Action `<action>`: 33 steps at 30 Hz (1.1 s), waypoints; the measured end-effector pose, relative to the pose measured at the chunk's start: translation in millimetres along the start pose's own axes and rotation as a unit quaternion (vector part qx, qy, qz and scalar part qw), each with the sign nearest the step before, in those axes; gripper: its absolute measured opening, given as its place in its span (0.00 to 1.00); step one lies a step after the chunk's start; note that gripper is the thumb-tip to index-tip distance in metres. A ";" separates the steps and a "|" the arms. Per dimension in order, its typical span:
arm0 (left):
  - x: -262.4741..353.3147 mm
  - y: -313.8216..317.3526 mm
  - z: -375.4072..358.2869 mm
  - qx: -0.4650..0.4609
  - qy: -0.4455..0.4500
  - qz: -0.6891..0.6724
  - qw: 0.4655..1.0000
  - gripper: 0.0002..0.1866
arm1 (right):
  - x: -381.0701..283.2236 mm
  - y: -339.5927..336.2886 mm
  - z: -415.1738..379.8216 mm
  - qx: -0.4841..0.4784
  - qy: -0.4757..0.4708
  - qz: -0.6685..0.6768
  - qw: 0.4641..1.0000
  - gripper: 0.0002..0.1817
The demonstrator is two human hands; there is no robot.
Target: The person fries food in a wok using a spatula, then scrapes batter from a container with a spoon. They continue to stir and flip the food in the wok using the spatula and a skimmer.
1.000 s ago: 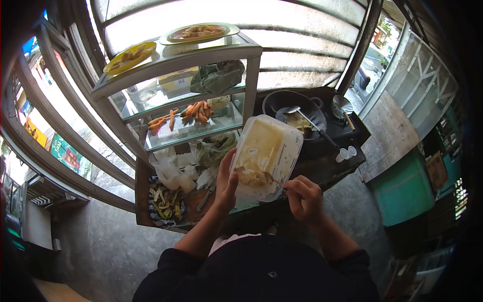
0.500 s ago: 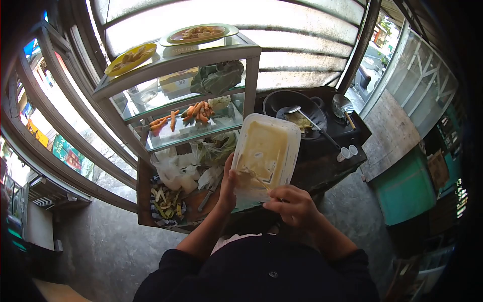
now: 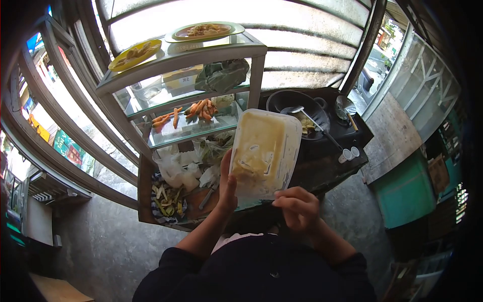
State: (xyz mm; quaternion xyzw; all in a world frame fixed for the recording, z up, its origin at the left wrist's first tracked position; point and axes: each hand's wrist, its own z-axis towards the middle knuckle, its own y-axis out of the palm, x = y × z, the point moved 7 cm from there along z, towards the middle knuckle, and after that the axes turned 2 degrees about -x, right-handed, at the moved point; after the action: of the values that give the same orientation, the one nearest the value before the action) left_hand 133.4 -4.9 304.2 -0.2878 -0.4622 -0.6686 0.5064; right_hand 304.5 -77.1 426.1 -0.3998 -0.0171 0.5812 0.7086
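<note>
My left hand (image 3: 229, 189) grips the left side of a white plastic tub (image 3: 293, 160) and tilts its open top toward me. Pale yellow margarine-like spread (image 3: 261, 133) coats the inside, with scraped marks lower down. At the tub's lower right corner, my right hand (image 3: 298, 205) is closed in a pinch. A thin-handled spoon showed in this hand a moment ago; its handle is hard to make out now. Behind the tub, a black wok (image 3: 279, 100) holds a spatula (image 3: 322, 130) and some pale food.
A glass display case (image 3: 181, 63) stands at left, with carrots (image 3: 201, 109) inside and a yellow plate (image 3: 135, 54) on top. Plastic bags (image 3: 176, 168), vegetable scraps (image 3: 167, 199) and a knife (image 3: 207, 199) lie below. Small cups (image 3: 347, 154) and a strainer (image 3: 345, 105) are right of the wok.
My right hand has shifted slightly right and down, and the spoon handle no longer shows clearly. The tub has tilted a little and stays in my left hand.
</note>
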 end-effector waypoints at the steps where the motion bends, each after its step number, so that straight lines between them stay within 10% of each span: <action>1: 3.4 0.8 -0.1 -0.002 0.012 0.017 1.000 0.47 | -0.8 7.4 -0.2 -0.035 0.004 0.030 0.999 0.10; 14: 8.3 0.5 5.9 -0.056 0.015 0.087 0.995 0.45 | 17.3 -19.4 20.9 -0.032 -0.005 -0.089 0.996 0.10; 25: 15.8 6.8 0.5 -0.022 0.026 0.079 0.996 0.45 | 58.9 32.0 3.6 0.127 0.281 0.306 0.901 0.07; 29: 15.9 0.5 3.3 -0.013 0.003 0.031 0.999 0.45 | 56.9 8.1 15.4 0.124 0.254 0.258 0.924 0.09; 33: 3.6 -16.6 7.3 -0.019 -0.043 -0.022 0.999 0.44 | 20.6 0.0 34.9 -0.001 0.035 -0.009 0.999 0.11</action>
State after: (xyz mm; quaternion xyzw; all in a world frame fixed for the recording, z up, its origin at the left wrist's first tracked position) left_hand 116.0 1.2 304.8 -0.3153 -0.4773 -0.6751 0.4659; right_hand 294.1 -40.7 440.7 -0.4207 0.0032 0.5600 0.7137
